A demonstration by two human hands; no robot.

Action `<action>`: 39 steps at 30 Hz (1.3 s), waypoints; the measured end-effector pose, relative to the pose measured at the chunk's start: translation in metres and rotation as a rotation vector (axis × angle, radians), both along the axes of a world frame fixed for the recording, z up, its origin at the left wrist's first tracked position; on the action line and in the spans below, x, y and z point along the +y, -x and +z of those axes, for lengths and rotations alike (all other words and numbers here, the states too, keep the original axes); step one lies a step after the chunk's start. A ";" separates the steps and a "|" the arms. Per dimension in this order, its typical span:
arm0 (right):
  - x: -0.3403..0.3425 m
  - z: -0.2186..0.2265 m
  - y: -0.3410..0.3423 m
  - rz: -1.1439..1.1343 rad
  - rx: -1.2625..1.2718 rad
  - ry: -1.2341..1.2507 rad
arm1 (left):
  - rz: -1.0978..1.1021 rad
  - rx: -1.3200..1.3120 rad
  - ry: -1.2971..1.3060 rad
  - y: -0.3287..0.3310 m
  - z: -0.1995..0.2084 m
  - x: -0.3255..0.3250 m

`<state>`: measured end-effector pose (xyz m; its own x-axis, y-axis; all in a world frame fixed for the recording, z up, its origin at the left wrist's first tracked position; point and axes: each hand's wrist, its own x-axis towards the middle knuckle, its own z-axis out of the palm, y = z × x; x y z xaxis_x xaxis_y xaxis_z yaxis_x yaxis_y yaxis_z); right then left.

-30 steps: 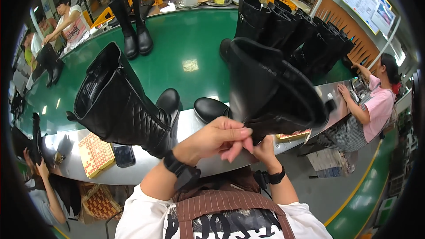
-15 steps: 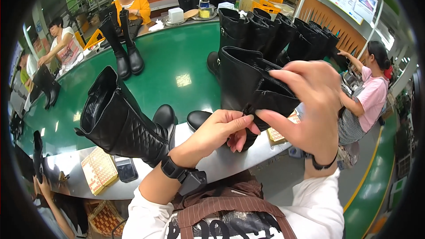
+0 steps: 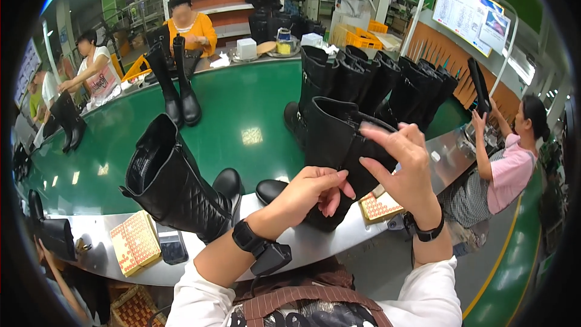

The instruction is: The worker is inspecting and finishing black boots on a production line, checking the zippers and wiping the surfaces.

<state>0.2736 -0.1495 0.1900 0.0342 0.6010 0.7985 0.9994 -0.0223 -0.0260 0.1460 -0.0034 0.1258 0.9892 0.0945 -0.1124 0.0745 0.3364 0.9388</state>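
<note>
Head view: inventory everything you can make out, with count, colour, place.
Handled boot: 1, black, near edge, centre
Quilted boot: 1, black, near edge, left
Boot cluster: several, black, right rear
Paired boots: 2 pairs, black, left rear
Worktop: 1, green, metal-edged, across middle
Patterned packs: 2, yellow-red, near metal edge
Phone-like slab: 1, dark, by left pack
Blocks: 2, white, far edge
Wall board: 1, white-blue, upper right
Shelf rack: 1, white, rear
Co-workers: at least four, mixed clothing, around worktop
Left hand: 1, bare, pinching at handled boot
Right hand: 1, bare, spread at handled boot
</note>
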 end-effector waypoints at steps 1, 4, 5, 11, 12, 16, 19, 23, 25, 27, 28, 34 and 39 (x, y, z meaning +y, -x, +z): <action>0.001 -0.001 0.000 0.063 0.090 0.018 | -0.002 -0.022 0.018 -0.001 0.005 -0.001; -0.001 -0.002 0.001 0.176 0.074 0.092 | -0.026 -0.274 0.156 0.001 0.024 -0.001; -0.005 -0.001 0.000 0.193 0.043 0.131 | -0.017 -0.277 0.127 0.001 0.031 0.001; -0.017 -0.045 -0.015 0.311 0.332 -0.129 | 0.019 -0.240 -0.026 0.013 0.037 0.002; -0.019 -0.062 -0.018 0.331 0.448 -0.227 | 0.036 -0.217 -0.091 0.021 0.029 0.002; -0.021 -0.153 -0.012 0.727 1.147 -0.147 | 0.030 -0.091 -0.268 0.089 -0.020 0.010; -0.020 -0.212 0.006 0.652 1.450 0.395 | -0.120 0.399 -0.598 0.161 -0.052 0.028; 0.002 -0.239 0.024 0.562 1.427 0.653 | 0.471 0.887 -0.986 0.231 -0.090 0.024; 0.010 -0.232 0.027 0.446 1.325 0.594 | 0.848 0.507 -0.994 0.234 -0.119 0.028; 0.019 -0.223 0.030 0.417 1.329 0.602 | 0.955 0.308 -0.981 0.216 -0.150 0.039; 0.021 -0.220 0.033 0.401 1.336 0.562 | 0.946 0.257 -0.818 0.205 -0.163 0.045; 0.021 -0.230 0.057 0.321 1.595 0.344 | 1.028 0.082 -0.330 0.167 -0.176 0.047; 0.014 -0.236 0.061 0.589 2.107 0.095 | 1.020 -0.066 0.232 0.152 -0.154 0.036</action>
